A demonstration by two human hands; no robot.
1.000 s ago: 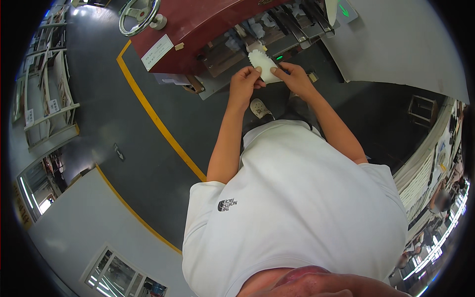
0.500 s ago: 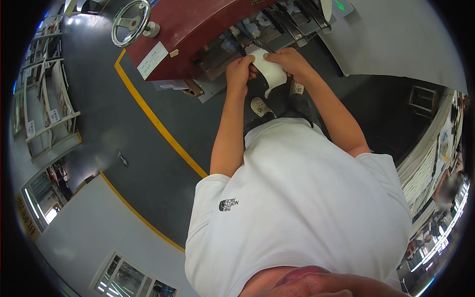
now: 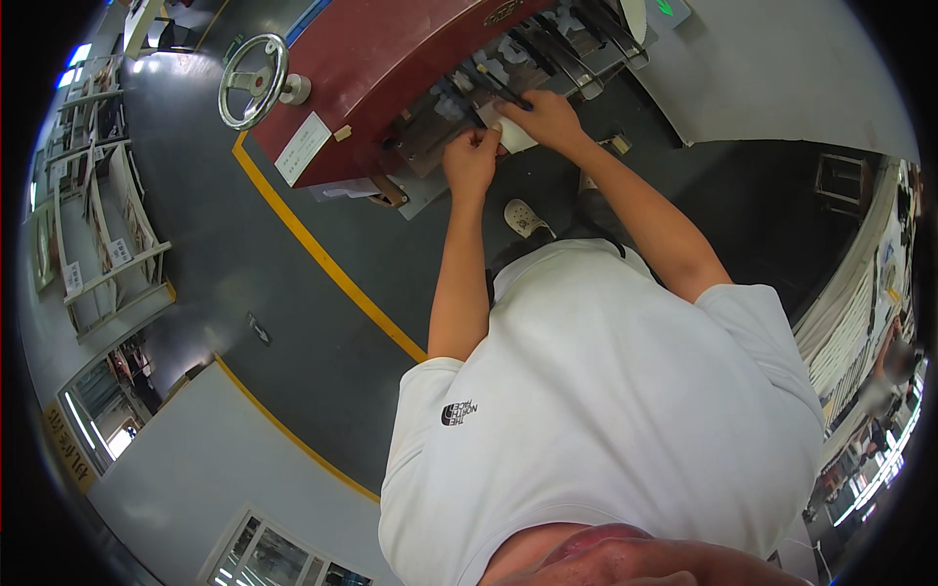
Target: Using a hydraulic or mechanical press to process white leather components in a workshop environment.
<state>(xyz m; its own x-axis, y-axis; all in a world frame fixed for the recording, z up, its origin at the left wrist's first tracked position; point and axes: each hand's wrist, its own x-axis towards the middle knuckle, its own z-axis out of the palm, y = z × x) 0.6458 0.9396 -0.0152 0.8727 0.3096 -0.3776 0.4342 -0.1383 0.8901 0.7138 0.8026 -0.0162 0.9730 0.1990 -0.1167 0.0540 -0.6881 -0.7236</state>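
A thin white sheet-like piece [image 3: 516,133] shows between my two hands at the front opening of a dark red machine [image 3: 376,73]. My left hand [image 3: 469,164] is closed at the sheet's left side, thumb against the fingers. My right hand [image 3: 549,121] pinches the sheet from the right, its thumb reaching left toward the machine. Most of the sheet is hidden behind my hands and the machine's dark arms [image 3: 481,80].
A chrome handwheel [image 3: 254,82] sticks out on the machine's left. A grey panel [image 3: 772,73] stands to the right. A yellow line [image 3: 327,259] crosses the dark floor. Racks [image 3: 117,244] stand far left.
The white sheet's long hanging end, seen before, now shows only as a small patch. My right hand has shifted left and slightly down, nearer my left hand; my left hand is slightly lower.
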